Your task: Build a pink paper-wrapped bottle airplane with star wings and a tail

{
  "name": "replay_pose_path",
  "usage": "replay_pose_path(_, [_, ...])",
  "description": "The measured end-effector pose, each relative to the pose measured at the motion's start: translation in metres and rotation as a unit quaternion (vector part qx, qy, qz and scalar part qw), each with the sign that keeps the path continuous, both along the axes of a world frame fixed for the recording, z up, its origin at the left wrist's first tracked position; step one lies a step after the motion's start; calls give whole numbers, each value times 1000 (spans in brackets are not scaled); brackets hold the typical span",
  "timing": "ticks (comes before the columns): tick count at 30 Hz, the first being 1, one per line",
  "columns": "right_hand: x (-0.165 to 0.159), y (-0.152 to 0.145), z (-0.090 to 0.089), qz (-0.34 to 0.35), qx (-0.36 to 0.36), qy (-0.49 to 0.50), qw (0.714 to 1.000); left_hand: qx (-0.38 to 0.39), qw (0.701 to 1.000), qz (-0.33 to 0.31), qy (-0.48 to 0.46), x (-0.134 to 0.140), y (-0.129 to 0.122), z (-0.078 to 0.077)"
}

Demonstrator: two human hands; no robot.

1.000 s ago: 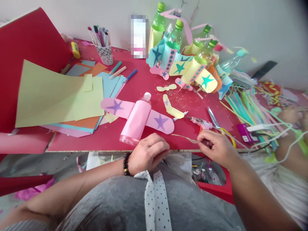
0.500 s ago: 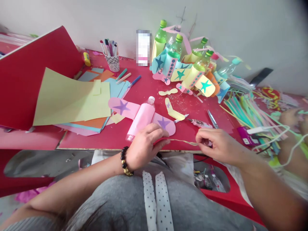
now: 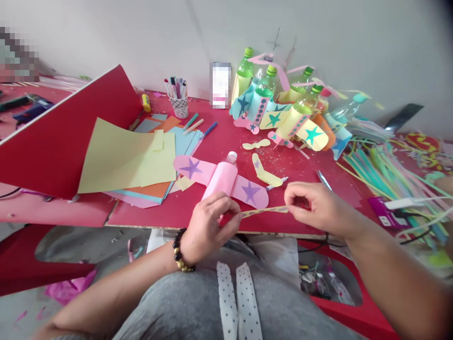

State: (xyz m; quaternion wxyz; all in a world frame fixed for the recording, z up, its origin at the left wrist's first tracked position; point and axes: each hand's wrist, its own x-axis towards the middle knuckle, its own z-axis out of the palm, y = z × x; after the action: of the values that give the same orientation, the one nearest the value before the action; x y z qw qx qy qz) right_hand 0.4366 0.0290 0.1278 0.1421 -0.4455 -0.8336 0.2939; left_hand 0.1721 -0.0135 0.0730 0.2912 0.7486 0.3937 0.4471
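Note:
A narrow yellow paper strip [image 3: 265, 211] with dark spots stretches between my two hands above the table's front edge. My left hand [image 3: 215, 219] pinches its left end, and my right hand [image 3: 307, 205] pinches the right end. Just beyond my left hand lies a plastic bottle wrapped in pink paper [image 3: 223, 177], its lower part hidden by that hand. Pink paper wings [image 3: 249, 191] with purple stars stick out from both its sides. Behind the strip, a bent yellow paper piece [image 3: 267, 175] with a star rests on the red table beside a pen.
Decorated bottle planes [image 3: 272, 108] crowd the back right. Coloured paper sheets [image 3: 127, 160] lie at left under a raised red board [image 3: 81, 132]. A pen cup [image 3: 180, 106] and a phone [image 3: 220, 85] stand at the back. Scissors [image 3: 323, 180], a purple box [image 3: 384, 212] and pastel strips [image 3: 375, 174] are at right.
The paper strip has turned from edge-on to show its spotted face. My hands have shifted slightly, staying on its two ends. The camera view has moved, so the table scene sits lower and further right.

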Motion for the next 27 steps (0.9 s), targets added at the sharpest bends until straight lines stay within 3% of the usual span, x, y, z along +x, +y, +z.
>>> replay_pose_path(10, [-43, 57, -21, 7, -117, 182, 976, -49, 995, 57, 58, -20, 2, 3])
replay_pose_path(16, [-61, 81, -28, 31, -124, 180, 975, -57, 986, 60, 145, -23, 4, 5])
replay_pose_path(22, [-69, 107, -45, 83, -176, 228, 954, 37, 975, 93, 198, -32, 4, 0])
replay_pose_path(27, [-67, 120, -64, 89, -220, 281, 930, 97, 968, 66, 224, -31, 2, -15])
